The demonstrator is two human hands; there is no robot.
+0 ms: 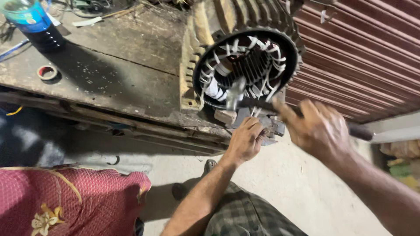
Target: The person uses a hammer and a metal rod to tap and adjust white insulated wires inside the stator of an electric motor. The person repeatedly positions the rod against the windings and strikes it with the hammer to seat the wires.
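A finned motor housing (205, 52) lies on its side at the edge of a worn wooden bench (122, 65), its open round end facing me and showing white-sleeved windings (218, 87). My right hand (317, 129) grips the dark handle of a hammer (262, 104), whose blurred metal head (235, 91) is at the lower rim of the opening. My left hand (246, 140) is closed around a small tool, possibly a chisel, just under the housing near a small wooden block (225, 116).
A dark bottle with a blue label (33, 24) and a roll of tape (47, 72) sit on the bench at the left. A maroon patterned cloth (70, 201) lies at lower left. A reddish ribbed shutter (363, 57) fills the right. Concrete floor (280, 183) lies below.
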